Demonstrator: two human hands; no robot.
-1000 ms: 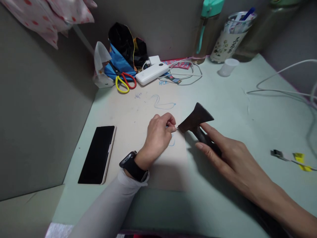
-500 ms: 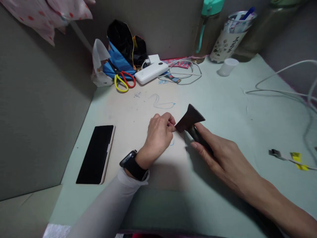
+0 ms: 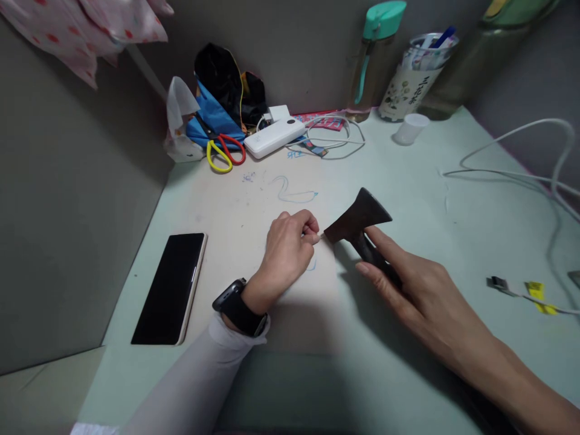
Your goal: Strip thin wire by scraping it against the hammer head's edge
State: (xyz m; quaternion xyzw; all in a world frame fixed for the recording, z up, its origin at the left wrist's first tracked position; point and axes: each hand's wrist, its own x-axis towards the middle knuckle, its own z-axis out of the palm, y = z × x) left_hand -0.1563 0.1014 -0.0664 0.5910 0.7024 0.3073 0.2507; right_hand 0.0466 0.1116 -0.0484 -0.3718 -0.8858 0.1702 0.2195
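Observation:
My right hand (image 3: pixel 419 290) is wrapped round the dark handle of a small hatchet (image 3: pixel 357 214). Its flared blade points up and to the right, while the blunt back of the head faces my left hand (image 3: pixel 290 241). The left fingers are pinched together just above the paper, with a watch on that wrist. A thin, pale, pin-like thing (image 3: pixel 322 236) sticks out between those fingertips, and its end lies at or right beside the hatchet's back; whether they touch I cannot tell. Under both hands is a pale sheet (image 3: pixel 254 241) with blue line drawings.
To the left lies a phone (image 3: pixel 170 290). Along the back are scissors (image 3: pixel 220 154), a white power bank (image 3: pixel 275 138), a bottle (image 3: pixel 371 66), a pen holder (image 3: pixel 410 90) and a small white cup (image 3: pixel 410 129). White cables (image 3: pixel 512 172) run on the right.
The hatchet has moved slightly right, away from my left fingers, so a little more of the pale thing shows. My left hand keeps its pinch. The whole view has shifted slightly.

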